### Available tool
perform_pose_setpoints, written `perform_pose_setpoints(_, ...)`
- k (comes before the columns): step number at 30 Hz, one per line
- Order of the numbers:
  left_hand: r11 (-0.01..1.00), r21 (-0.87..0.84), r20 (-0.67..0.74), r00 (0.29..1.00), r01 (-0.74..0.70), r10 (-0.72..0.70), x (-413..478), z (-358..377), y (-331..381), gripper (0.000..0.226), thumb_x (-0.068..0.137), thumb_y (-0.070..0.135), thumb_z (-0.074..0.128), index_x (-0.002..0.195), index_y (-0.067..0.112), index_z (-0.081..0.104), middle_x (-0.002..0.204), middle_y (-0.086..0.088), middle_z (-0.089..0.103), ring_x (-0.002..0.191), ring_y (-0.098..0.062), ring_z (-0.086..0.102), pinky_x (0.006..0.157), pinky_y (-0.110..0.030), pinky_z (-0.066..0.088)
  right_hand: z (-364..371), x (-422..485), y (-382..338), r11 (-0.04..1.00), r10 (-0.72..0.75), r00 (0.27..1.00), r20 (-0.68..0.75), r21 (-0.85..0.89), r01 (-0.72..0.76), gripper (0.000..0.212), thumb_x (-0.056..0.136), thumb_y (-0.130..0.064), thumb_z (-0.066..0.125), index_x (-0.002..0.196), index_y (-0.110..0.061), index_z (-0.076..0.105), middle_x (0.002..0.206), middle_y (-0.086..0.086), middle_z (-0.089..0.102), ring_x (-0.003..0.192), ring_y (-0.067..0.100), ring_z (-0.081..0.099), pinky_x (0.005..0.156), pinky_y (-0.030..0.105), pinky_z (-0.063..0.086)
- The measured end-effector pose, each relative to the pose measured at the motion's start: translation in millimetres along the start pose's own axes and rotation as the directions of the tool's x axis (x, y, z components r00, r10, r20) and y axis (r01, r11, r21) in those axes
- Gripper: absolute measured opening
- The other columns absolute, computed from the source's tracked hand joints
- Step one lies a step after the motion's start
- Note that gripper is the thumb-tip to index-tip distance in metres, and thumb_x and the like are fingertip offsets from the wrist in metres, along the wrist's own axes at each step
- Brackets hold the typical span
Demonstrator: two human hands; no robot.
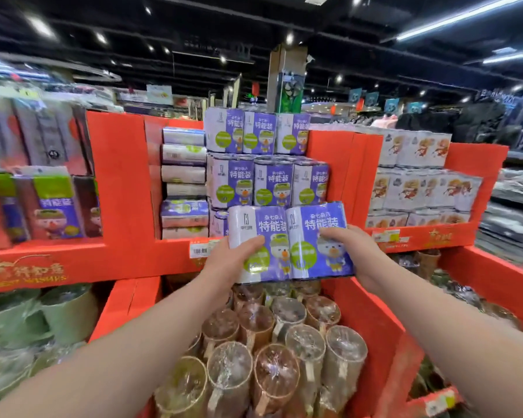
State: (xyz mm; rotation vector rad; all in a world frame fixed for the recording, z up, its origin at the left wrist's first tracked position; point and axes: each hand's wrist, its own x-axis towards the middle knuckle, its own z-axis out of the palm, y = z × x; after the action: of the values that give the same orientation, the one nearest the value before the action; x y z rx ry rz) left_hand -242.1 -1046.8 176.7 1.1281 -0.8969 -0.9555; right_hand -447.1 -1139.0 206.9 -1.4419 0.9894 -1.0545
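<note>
I hold two purple-and-white packs with a cartoon duck, side by side, in front of the red display shelf [124, 188]. My left hand [230, 257] grips the left pack [261, 236], thumb across its front. My right hand [352, 251] grips the right pack [317, 233], thumb on its front and fingers behind. Both packs hang in the air above the lower bin, just before the stack of same packs [269, 164] on the shelf.
Below is a red bin [372, 327] full of plastic-wrapped cups [269, 351]. Green wrapped cups [58, 312] stand at the left. White packs with orange figures [420, 182] fill the right shelf. Dark clothing [480, 122] hangs at the far right.
</note>
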Motion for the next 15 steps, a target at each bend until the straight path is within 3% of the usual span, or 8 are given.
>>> perform_pose_setpoints(2, 0.999, 0.004, -0.063, 0.997, -0.041, 0.042, 17, -6, 8, 0.044, 0.076, 0.031, 0.077, 0.116, 0.02, 0.063, 0.11, -0.004, 0.072, 0.101, -0.024, 0.068, 0.096, -0.045, 0.051, 11, 29, -12, 0.999, -0.043, 0.993, 0.113, 0.02, 0.041, 0.008, 0.088, -0.014, 0.064, 0.085, -0.007, 0.063, 0.072, 0.01, 0.064, 0.058, 0.023, 0.057, 0.055, 0.027, 0.045)
perform_pose_setpoints(4, 0.997, -0.002, -0.125, 0.989, -0.078, 0.077, 34, -8, 19, 0.039, 0.08, 0.028, 0.075, 0.116, 0.02, 0.062, 0.109, -0.005, 0.072, 0.098, -0.023, 0.069, 0.092, -0.042, 0.053, 19, 60, -26, 0.997, -0.082, 0.977, 0.196, 0.024, 0.079, 0.006, 0.088, -0.014, 0.064, 0.085, -0.009, 0.063, 0.062, 0.001, 0.063, 0.046, 0.013, 0.056, 0.046, 0.021, 0.043)
perform_pose_setpoints(8, 0.986, 0.063, -0.219, 0.962, -0.152, 0.163, 63, -8, 40, 0.052, 0.069, 0.041, 0.077, 0.115, 0.021, 0.065, 0.109, -0.002, 0.072, 0.102, -0.023, 0.067, 0.095, -0.044, 0.051, 27, 116, -56, 0.985, -0.171, 0.941, 0.29, 0.072, 0.157, 0.039, 0.074, -0.027, 0.077, 0.103, -0.004, 0.064, 0.082, 0.008, 0.069, 0.058, 0.018, 0.063, 0.057, 0.031, 0.051)
perform_pose_setpoints(10, 0.98, 0.053, -0.259, 0.945, -0.191, 0.198, 76, -7, 46, 0.041, 0.078, 0.033, 0.074, 0.115, 0.018, 0.065, 0.11, -0.005, 0.072, 0.099, -0.024, 0.067, 0.092, -0.041, 0.051, 27, 141, -70, 0.976, -0.216, 0.924, 0.314, 0.076, 0.203, 0.057, 0.061, -0.037, 0.08, 0.106, -0.006, 0.064, 0.087, 0.006, 0.071, 0.067, 0.018, 0.066, 0.069, 0.036, 0.052)
perform_pose_setpoints(13, 0.974, 0.053, -0.352, 0.908, -0.222, 0.226, 91, -7, 52, 0.039, 0.084, 0.027, 0.071, 0.121, 0.015, 0.063, 0.111, -0.007, 0.071, 0.098, -0.025, 0.068, 0.089, -0.04, 0.052, 30, 176, -89, 0.956, -0.294, 0.895, 0.336, 0.108, 0.273, 0.057, 0.069, -0.036, 0.08, 0.115, -0.007, 0.061, 0.101, 0.006, 0.071, 0.087, 0.022, 0.067, 0.085, 0.039, 0.05)
perform_pose_setpoints(15, 0.966, 0.07, -0.394, 0.882, -0.251, 0.257, 97, -9, 56, 0.036, 0.087, 0.023, 0.067, 0.121, 0.012, 0.063, 0.108, -0.009, 0.072, 0.092, -0.026, 0.069, 0.086, -0.041, 0.054, 37, 195, -99, 0.95, -0.311, 0.888, 0.338, 0.108, 0.292, 0.065, 0.073, -0.039, 0.079, 0.125, -0.007, 0.054, 0.116, 0.005, 0.068, 0.1, 0.022, 0.066, 0.085, 0.034, 0.049)
